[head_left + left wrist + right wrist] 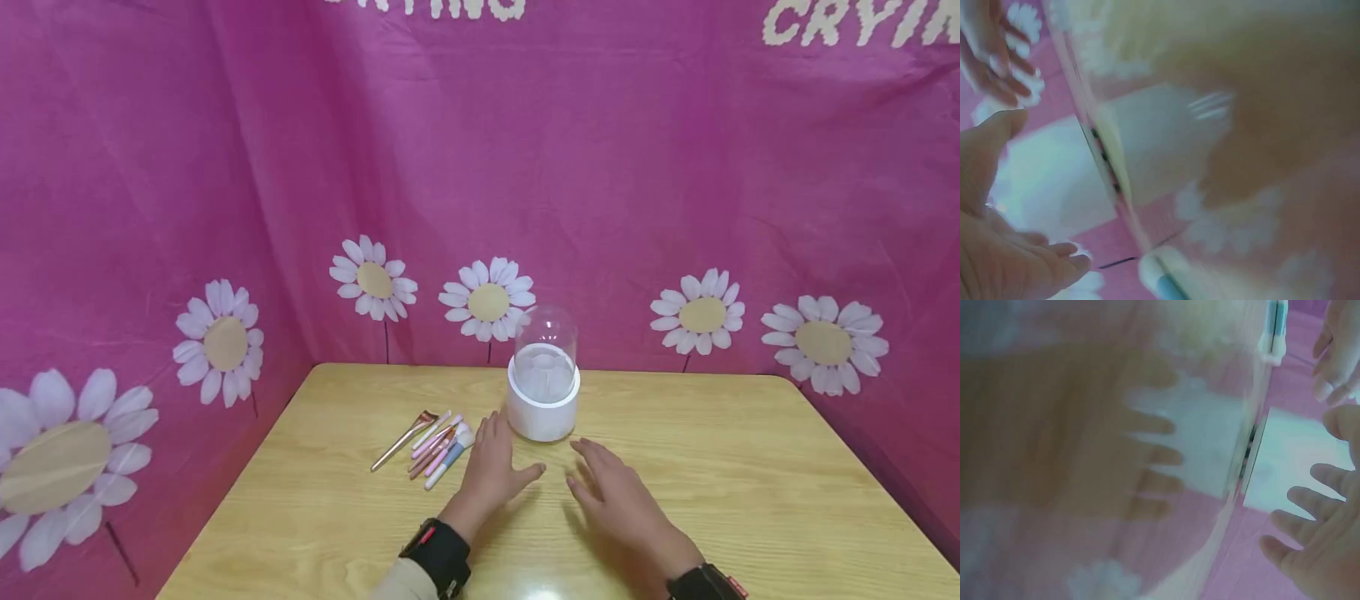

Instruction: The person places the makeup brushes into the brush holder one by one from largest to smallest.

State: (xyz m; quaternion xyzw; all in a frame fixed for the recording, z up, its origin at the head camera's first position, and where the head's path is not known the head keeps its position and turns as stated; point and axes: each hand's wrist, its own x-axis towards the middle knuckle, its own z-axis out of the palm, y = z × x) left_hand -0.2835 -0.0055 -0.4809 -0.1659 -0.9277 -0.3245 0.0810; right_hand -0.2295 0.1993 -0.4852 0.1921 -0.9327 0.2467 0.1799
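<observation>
A white round holder (542, 415) with a clear dome lid (547, 327) stands upright near the back of the table. Pale dividers show through the dome. My left hand (491, 467) hovers in front of the holder on its left side, thumb spread from straight fingers. On the other side, my right hand (621, 498) reaches forward with its fingers extended. Neither hand holds anything. Both wrist views show the holder's white wall (1060, 178) a little apart from the fingers. Several makeup brushes (441, 447) lie in a loose pile left of my left hand.
A rose-gold brush (403, 442) with a fanned head lies at the left edge of the pile. The wooden table (720, 467) is glossy and reflects the hands. Pink cloth (600, 167) printed with daisies hangs behind and along the sides.
</observation>
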